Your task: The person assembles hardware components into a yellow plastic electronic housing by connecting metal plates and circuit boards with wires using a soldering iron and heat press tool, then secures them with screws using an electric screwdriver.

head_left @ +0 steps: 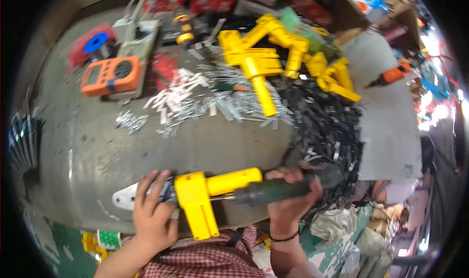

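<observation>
At the table's near edge, my left hand is closed around the grey end of a yellow plastic tool housing. A flat, pale metal plate with small holes sticks out to the left of my fingers. My right hand grips a dark power screwdriver lying nearly level. Its thin metal shaft points left and reaches the yellow housing; the tip is hidden there.
Behind lie loose metal strips, white pieces and stacked yellow housings. Black parts are heaped at right, beside a grey board. An orange multimeter and a wire spool stand at far left.
</observation>
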A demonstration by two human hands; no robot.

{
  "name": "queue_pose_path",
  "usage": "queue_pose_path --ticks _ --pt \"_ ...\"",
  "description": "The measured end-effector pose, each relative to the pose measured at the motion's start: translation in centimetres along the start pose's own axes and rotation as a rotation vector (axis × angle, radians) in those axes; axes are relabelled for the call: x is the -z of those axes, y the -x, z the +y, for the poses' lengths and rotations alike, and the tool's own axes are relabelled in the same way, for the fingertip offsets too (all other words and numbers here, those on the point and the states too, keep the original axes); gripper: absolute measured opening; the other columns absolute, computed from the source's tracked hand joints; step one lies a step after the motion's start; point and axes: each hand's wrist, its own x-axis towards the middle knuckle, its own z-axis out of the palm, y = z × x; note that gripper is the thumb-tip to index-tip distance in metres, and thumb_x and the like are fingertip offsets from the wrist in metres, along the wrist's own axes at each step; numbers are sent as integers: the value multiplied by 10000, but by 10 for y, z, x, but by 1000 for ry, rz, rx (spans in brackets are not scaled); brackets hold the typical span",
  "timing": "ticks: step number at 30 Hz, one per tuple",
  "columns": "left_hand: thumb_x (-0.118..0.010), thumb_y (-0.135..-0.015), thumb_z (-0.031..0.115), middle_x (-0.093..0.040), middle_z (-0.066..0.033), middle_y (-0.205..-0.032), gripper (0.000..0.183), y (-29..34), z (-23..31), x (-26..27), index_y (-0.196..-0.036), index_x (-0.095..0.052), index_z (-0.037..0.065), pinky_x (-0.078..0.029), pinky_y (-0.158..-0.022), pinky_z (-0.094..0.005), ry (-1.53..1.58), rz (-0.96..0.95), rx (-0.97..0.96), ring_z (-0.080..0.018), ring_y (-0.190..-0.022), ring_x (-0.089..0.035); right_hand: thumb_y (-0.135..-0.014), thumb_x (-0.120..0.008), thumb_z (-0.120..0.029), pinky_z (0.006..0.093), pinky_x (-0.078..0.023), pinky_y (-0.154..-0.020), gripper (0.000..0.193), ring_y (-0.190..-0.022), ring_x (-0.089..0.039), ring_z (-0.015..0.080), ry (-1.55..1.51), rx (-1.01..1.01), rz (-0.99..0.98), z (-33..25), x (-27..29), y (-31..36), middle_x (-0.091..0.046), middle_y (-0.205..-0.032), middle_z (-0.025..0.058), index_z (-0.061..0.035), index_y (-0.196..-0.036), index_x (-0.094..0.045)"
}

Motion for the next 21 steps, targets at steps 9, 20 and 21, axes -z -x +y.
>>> queue_pose_path --ticks 9,20,21 --pt "-770 -519 146 -449 -209 -1214 772 -17 -4 18 -1190 -416 -1 -356 -935 -501 -133 -332 36 -406 -1108 -435 -783 -621 -225 352 -480 -741 271 -826 -584 249 2465 1090 124 -166 -31 -147 -605 -868 129 -22 -959 -581" --pt "-701 -752 288 -581 -125 -1105 558 27 -61 88 -1171 -495 -19 -448 -874 -326 280 -71 871 -208 -1001 -583 -749 -590 20 309 -477 -706 185 -840 -591 267 1742 716 -484 -33 -34 -117 -585 -956 139 -4 -932 -588" --pt "-680 -769 313 -592 -114 -1086 526 49 -40 120 -1145 -516 -17 -451 -866 -325 391 193 845 -208 -988 -588 -766 -598 -5 285 -472 -679 157 -820 -595 210 1638 370 -665 -1 -45 -86 -604 -868 110 -23 -922 -588"
